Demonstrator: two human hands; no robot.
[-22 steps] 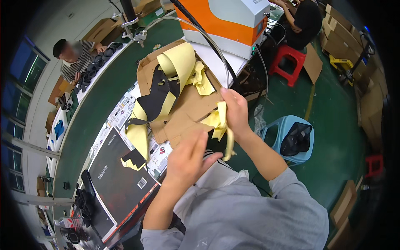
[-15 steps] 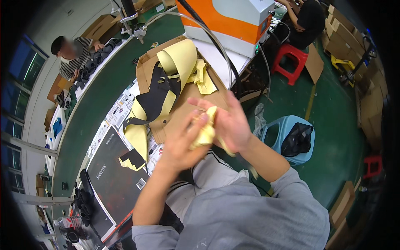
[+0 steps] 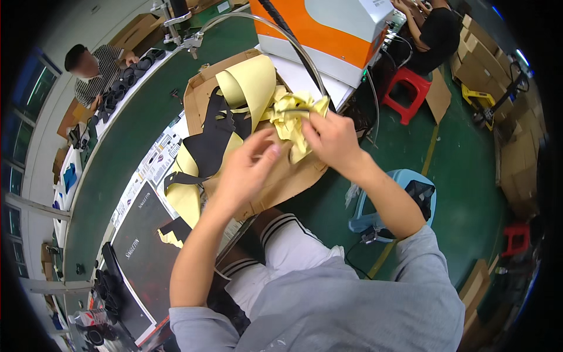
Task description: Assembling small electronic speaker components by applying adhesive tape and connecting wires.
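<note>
My right hand [image 3: 335, 141] is closed in a pinch on pale yellow paper, at the right edge of a crumpled heap of yellow paper [image 3: 288, 128]. A thin dark strip [image 3: 293, 111] lies across the heap near my fingertips; whether I grip it too is unclear. Beside the heap, my left hand [image 3: 249, 170] hovers with fingers loosely curled, thumb apart, and nothing visible in it. Under both lies a shallow cardboard box [image 3: 281, 186]. A large curled yellow sheet [image 3: 252, 85] and cut black sheet scraps [image 3: 212, 151] fill its left side.
An orange and white machine [image 3: 328, 35] with a hose stands beyond the box. A black printed board [image 3: 141, 246] lies at left. A blue stool [image 3: 358, 220] with a black bag and a red stool [image 3: 407, 94] stand at right. Two people sit farther off.
Both hands have moved forward from above my lap to over the box, and apart. The crumpled yellow paper they held together is now at the heap, pinched by my right hand only.
</note>
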